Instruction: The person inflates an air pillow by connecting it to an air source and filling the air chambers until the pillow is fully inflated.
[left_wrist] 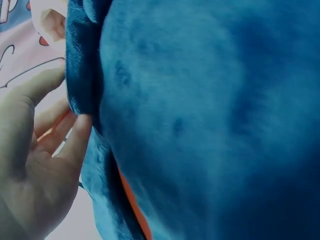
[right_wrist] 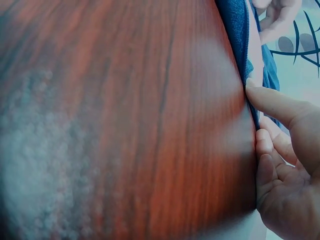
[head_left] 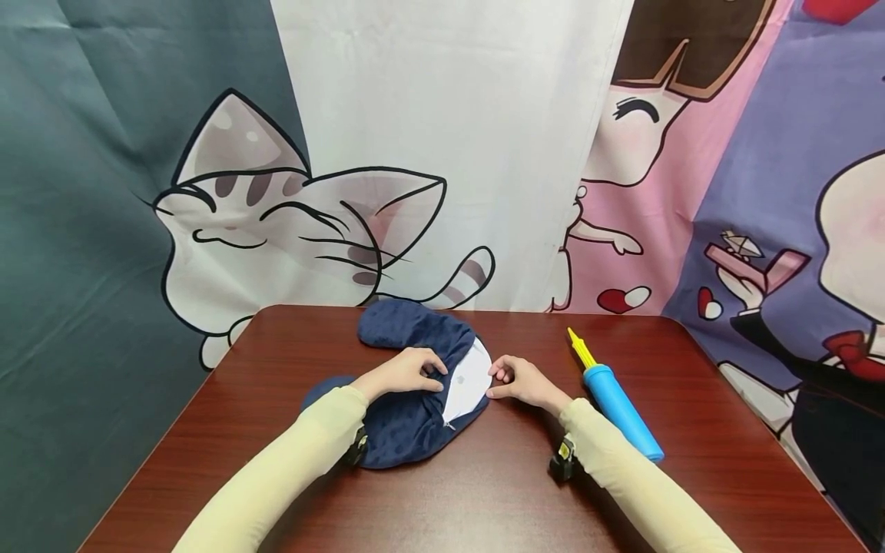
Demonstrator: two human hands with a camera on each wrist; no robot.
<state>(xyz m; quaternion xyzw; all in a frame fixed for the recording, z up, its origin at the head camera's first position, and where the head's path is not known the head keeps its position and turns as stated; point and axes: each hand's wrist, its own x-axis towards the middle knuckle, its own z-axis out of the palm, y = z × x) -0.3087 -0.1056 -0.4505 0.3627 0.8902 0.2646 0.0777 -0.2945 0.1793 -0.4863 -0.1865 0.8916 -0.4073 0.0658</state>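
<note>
A navy plush U-shaped neck pillow (head_left: 404,434) lies on the table, its curved end toward the right. Its zipper opening is spread, baring a white inner lining (head_left: 466,380) with a small round valve-like spot on it. My left hand (head_left: 409,372) pinches the opening's left edge between thumb and fingers; the left wrist view shows the zipper teeth beside the fingertips. On the opposite side, my right hand (head_left: 523,381) holds the right zipper edge (right_wrist: 246,45) between thumb and fingertips, low by the tabletop. A zipper pull hangs at the opening's near end.
A blue hand pump (head_left: 622,411) with a yellow nozzle lies on the brown wooden table (head_left: 456,507), right of the right hand and partly behind the right sleeve. A printed cartoon curtain (head_left: 449,100) hangs behind the table's far edge.
</note>
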